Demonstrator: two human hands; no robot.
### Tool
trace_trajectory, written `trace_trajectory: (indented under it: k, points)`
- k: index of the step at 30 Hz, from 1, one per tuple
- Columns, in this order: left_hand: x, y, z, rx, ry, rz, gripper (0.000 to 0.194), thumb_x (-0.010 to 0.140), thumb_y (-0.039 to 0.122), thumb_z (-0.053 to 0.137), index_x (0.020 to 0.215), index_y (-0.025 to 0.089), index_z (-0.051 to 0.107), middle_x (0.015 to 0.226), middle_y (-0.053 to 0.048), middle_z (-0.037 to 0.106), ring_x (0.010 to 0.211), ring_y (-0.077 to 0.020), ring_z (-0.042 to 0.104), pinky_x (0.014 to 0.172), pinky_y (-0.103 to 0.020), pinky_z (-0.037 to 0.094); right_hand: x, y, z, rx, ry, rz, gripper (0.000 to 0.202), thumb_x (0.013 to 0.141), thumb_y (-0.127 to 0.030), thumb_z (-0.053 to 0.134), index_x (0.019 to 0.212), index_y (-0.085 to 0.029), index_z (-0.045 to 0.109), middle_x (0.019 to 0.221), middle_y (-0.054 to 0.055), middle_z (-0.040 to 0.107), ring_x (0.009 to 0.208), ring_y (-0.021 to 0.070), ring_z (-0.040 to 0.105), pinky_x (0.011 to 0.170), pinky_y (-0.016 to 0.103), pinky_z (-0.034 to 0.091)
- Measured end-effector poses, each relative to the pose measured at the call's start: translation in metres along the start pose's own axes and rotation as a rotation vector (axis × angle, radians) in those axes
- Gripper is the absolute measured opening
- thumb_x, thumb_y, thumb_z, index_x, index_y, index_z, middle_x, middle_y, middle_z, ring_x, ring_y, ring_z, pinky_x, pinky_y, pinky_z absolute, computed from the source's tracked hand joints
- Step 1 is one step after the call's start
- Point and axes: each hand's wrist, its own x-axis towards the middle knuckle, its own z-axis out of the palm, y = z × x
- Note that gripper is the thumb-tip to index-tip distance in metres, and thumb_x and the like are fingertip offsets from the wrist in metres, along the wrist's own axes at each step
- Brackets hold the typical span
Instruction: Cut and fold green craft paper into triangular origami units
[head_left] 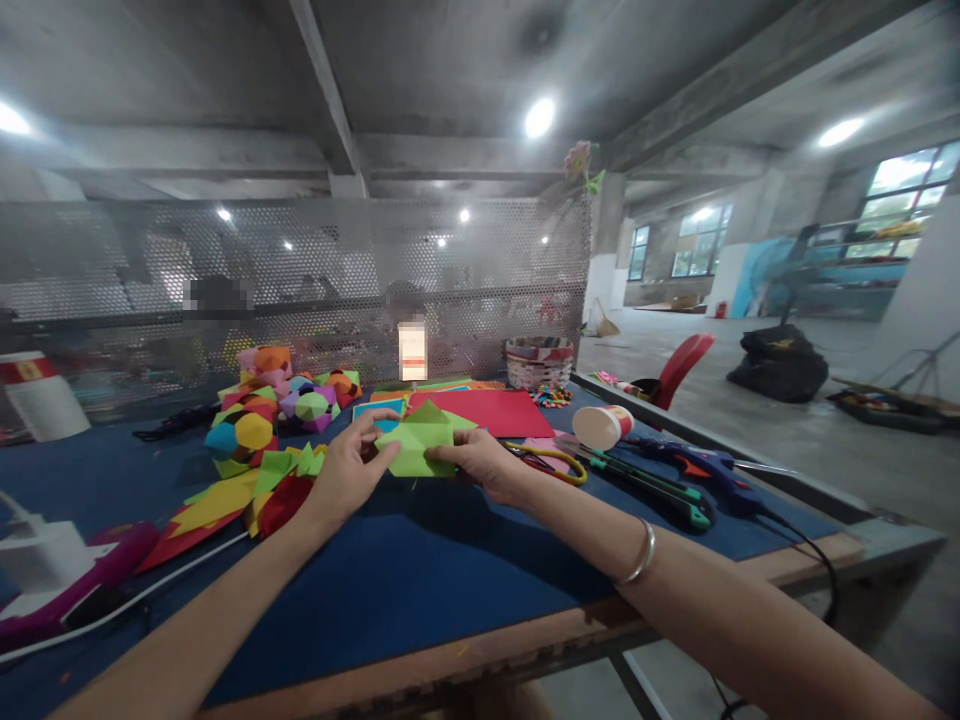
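A light green folded paper [420, 442] is held up over the blue table cover [450, 580], with a pointed peak at its top and flaps to either side. My left hand [351, 465] grips its left edge between thumb and fingers. At the right edge, my right hand [484, 460] pinches the paper, thumb in front and the other fingers partly hidden behind it. Red paper sheets [495, 410] lie just beyond the hands.
Folded paper pieces [225, 495] and colourful paper balls [255, 430] lie left, near a power strip [112, 565]. On the right are scissors [574, 468], a green-black cutter [652, 487], a paper cup [601, 426] and a glue gun [705, 470]. A basket [540, 362] stands behind.
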Motion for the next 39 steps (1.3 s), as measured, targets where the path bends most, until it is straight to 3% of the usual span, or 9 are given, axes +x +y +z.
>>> trace_trajectory:
  k: [4,10,18,25,31,36,39]
  points:
    - [0.002,-0.005,0.000,0.066,-0.032,0.053,0.023,0.099,0.036,0.067,0.108,0.015,0.067,0.100,-0.004,0.070,0.084,-0.0174,0.068,0.076,-0.036,0.060,0.001,0.002,0.000,-0.023,-0.012,-0.007,0.020,0.101,-0.031,0.065,0.111,-0.014,0.067,0.102,0.004,0.069,0.081,0.0142,0.068,0.070,0.029,0.060]
    - [0.000,-0.006,0.001,0.146,-0.075,0.126,0.028,0.099,0.036,0.068,0.117,0.015,0.066,0.107,-0.006,0.071,0.087,-0.0186,0.071,0.078,-0.038,0.061,0.004,0.007,0.000,-0.032,-0.005,-0.066,0.025,0.101,-0.032,0.065,0.118,-0.015,0.066,0.111,0.006,0.069,0.089,0.0174,0.069,0.077,0.034,0.061]
    - [-0.002,-0.001,-0.002,0.337,0.013,0.295,0.027,0.100,0.041,0.065,0.109,0.016,0.068,0.093,-0.002,0.071,0.077,-0.0159,0.067,0.077,-0.037,0.059,0.007,0.014,0.000,-0.066,-0.009,-0.193,0.014,0.100,-0.027,0.067,0.103,-0.013,0.067,0.096,0.002,0.069,0.077,0.0134,0.067,0.069,0.029,0.058]
    - [-0.002,0.002,-0.003,0.407,0.050,0.375,0.024,0.098,0.036,0.066,0.085,0.016,0.066,0.087,-0.001,0.067,0.084,-0.0182,0.065,0.081,-0.038,0.055,0.012,0.021,0.000,-0.218,-0.063,-0.235,0.025,0.101,-0.035,0.065,0.114,-0.014,0.067,0.108,0.006,0.070,0.089,0.0179,0.069,0.076,0.034,0.061]
    - [0.000,0.012,-0.007,0.343,0.009,0.363,0.017,0.092,0.029,0.067,0.077,0.020,0.064,0.116,-0.010,0.067,0.110,-0.0249,0.064,0.095,-0.042,0.052,0.013,0.026,-0.001,-0.338,-0.138,-0.277,0.023,0.101,-0.035,0.065,0.106,-0.013,0.068,0.099,0.003,0.069,0.081,0.0159,0.068,0.071,0.031,0.059]
    - [-0.003,0.010,-0.003,0.273,-0.074,0.266,0.015,0.096,0.031,0.066,0.096,0.016,0.064,0.088,-0.002,0.069,0.079,-0.0173,0.068,0.078,-0.037,0.057,0.014,0.026,-0.002,-0.395,-0.132,-0.322,0.024,0.100,-0.035,0.066,0.093,-0.013,0.066,0.083,-0.002,0.065,0.068,0.0121,0.062,0.063,0.026,0.054]
    - [-0.004,0.010,0.001,0.239,-0.096,0.214,0.027,0.098,0.032,0.065,0.120,0.016,0.062,0.093,-0.002,0.070,0.083,-0.0192,0.070,0.082,-0.039,0.058,0.010,0.022,-0.002,-0.403,-0.082,-0.350,0.018,0.093,-0.026,0.071,0.080,-0.015,0.066,0.067,-0.005,0.058,0.058,0.0106,0.053,0.058,0.024,0.043]
